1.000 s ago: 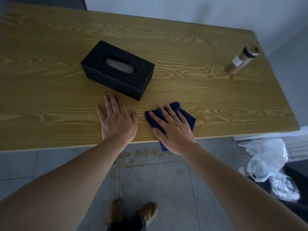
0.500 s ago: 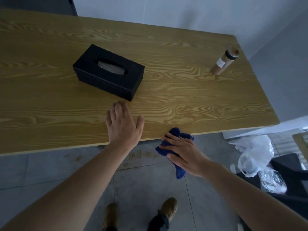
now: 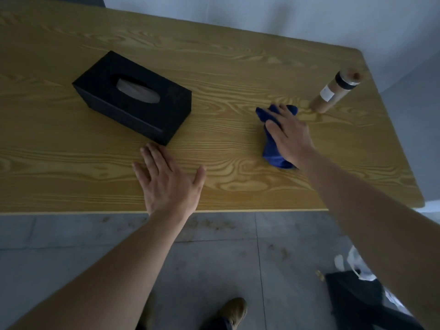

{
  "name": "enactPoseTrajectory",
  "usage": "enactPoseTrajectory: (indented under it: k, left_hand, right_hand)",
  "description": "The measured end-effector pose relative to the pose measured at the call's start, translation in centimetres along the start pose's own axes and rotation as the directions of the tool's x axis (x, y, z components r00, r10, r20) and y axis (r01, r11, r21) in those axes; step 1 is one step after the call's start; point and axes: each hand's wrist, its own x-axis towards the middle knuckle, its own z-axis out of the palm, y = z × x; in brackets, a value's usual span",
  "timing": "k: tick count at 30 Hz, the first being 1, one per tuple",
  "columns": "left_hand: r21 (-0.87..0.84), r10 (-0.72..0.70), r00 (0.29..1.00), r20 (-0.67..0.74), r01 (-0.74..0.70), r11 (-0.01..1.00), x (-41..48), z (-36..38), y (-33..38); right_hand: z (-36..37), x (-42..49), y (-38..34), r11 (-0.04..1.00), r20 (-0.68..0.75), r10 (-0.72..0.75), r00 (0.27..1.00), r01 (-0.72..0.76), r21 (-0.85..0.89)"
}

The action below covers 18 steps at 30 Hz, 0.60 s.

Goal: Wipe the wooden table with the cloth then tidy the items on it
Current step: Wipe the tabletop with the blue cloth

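A blue cloth [image 3: 271, 151] lies bunched on the wooden table [image 3: 238, 75], right of centre. My right hand [image 3: 289, 136] presses down on it, fingers reaching toward a brown bottle [image 3: 334, 92] that stands just beyond the cloth at the right. A black tissue box [image 3: 133, 96] sits left of centre, angled. Flat on the wood near the front edge rests my left hand [image 3: 169, 182], fingers spread and empty, just in front of the box's near corner.
A grey wall runs behind the table's far edge. Below the front edge is grey tiled floor with my shoe [image 3: 232, 312]. A dark object and white plastic [image 3: 354, 265] lie on the floor at the lower right.
My right hand has carried the cloth from the table's front edge up and to the right, close to the bottle. My left hand stays flat near the box.
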Motion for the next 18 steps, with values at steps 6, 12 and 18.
enactPoseTrajectory:
  k: [6,12,18]
  left_hand:
    - [0.076,-0.029,0.999,-0.023,0.03,0.997,0.2,0.4,0.2]
    - [0.094,-0.037,0.999,-0.022,0.039,0.995,0.2,0.2,0.3]
    - [0.107,-0.043,0.999,-0.026,0.045,0.993,0.1,0.0,0.3]
  right_hand:
    - [1.7,8.3,0.0,0.986,0.1,-0.001,0.995,0.017,-0.166]
    - [3.0,8.3,-0.4,0.962,0.184,0.043,0.982,0.009,-0.273]
    - [3.5,4.5,-0.9,0.951,0.233,-0.023,0.972,0.093,-0.294]
